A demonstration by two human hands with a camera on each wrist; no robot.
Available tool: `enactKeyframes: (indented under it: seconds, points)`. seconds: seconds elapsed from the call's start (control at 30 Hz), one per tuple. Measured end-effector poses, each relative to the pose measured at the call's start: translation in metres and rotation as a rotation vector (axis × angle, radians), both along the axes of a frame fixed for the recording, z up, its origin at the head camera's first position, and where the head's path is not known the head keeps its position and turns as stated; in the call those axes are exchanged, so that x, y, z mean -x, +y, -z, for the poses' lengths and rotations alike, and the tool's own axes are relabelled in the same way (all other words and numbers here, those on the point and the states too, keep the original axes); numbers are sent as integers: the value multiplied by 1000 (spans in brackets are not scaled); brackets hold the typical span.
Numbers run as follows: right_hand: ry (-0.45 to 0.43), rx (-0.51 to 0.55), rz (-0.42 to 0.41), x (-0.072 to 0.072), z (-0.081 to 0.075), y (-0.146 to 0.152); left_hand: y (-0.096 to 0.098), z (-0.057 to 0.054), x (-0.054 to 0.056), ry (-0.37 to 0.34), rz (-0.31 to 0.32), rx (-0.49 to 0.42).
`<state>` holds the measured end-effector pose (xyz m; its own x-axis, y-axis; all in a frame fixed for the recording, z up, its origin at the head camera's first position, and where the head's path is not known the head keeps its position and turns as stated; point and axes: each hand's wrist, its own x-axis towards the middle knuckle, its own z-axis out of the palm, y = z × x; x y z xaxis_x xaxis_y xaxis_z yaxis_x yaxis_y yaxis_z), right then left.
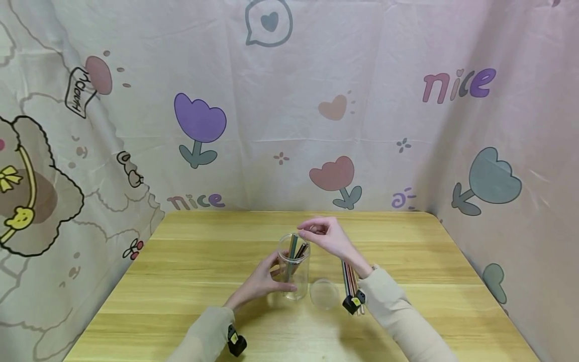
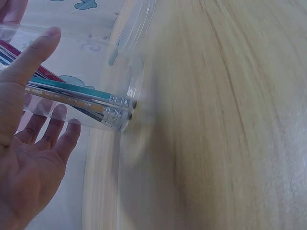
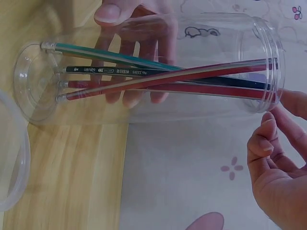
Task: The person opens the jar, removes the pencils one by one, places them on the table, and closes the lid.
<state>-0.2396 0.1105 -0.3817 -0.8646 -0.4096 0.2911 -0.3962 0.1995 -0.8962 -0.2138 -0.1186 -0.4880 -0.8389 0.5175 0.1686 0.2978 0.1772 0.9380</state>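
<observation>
A clear plastic jar stands on the table, with my left hand gripping its side, thumb in front and fingers round the back. Several pencils lean inside it: in the right wrist view, a teal pencil, a dark green one and red ones. Their metal-banded ends are down at the jar's base. At the jar's open mouth is my right hand, fingers loosely bent, fingertips right at the rim, nothing visible between them. The left wrist view also shows a yellowish pencil in the jar.
A round clear lid lies on the wooden table just right of the jar. More pencils lie in a bunch beneath my right wrist. A patterned curtain hangs behind the table and along its sides.
</observation>
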Motion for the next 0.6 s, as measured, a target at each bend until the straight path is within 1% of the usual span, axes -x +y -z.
enactKeyframes:
  seconds: [0.3,0.6]
  points:
    - [45,-4,-20,3,3,-4,-1,1,1,17,12,-2]
    - [85,-23,-39,6,7,-6,-1,3,3,12,-3,15]
